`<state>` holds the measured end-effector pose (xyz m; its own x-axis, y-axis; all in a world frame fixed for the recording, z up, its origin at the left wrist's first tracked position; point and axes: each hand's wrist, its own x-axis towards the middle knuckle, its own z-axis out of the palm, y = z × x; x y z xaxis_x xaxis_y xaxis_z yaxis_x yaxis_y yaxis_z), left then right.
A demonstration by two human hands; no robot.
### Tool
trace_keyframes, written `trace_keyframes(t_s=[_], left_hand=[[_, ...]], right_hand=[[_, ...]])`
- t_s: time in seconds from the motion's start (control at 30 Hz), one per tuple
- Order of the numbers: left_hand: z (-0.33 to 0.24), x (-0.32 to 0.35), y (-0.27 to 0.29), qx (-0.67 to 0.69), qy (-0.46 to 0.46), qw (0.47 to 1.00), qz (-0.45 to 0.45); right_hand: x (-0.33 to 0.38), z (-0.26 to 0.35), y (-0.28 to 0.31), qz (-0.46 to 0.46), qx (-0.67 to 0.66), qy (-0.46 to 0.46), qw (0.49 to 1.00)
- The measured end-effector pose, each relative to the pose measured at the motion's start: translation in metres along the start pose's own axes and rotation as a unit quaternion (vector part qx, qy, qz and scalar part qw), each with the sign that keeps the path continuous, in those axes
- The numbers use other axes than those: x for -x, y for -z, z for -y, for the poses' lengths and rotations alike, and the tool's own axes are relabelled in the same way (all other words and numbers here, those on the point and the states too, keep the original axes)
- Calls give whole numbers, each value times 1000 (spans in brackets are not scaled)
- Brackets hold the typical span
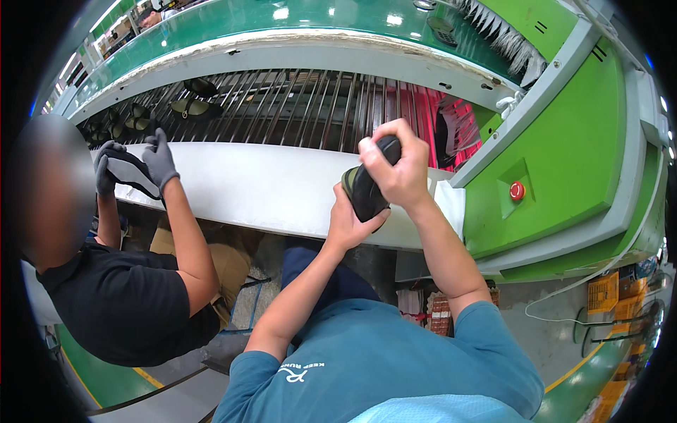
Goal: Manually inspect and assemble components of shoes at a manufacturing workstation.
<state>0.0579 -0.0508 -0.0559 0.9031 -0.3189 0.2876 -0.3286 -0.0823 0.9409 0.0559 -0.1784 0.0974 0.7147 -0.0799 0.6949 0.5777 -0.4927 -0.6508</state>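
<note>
Both my hands are on one black shoe [368, 195] with an olive-green part at its left side, raised over the edge of the white ledge [261, 187]. My left hand [345, 223] grips it from below, fingers and thumb closed around its lower end. Higher up, my right hand [403, 161] is wrapped over the top part. The palms and the shoe itself cover some of the fingers. At my left, a co-worker in grey gloves [161, 156] holds a black and grey shoe part [132, 173].
Behind the ledge runs a metal roller conveyor [303, 113] carrying several olive and black shoes [194, 108]. Above it is a green belt [317, 21]. A green machine housing [557, 183] with a red stop button [517, 190] stands at my right, beside a white cloth [451, 206].
</note>
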Motion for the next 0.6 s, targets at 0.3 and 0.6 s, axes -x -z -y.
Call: trace_keyframes(t_s=[0.3, 0.6], left_hand=[[-43, 4, 24, 171, -14, 980, -100], [-168, -197, 195, -285, -403, 785, -374]], right_hand=[[-149, 2, 80, -83, 196, 103, 972], [-196, -52, 143, 180, 256, -92, 945]])
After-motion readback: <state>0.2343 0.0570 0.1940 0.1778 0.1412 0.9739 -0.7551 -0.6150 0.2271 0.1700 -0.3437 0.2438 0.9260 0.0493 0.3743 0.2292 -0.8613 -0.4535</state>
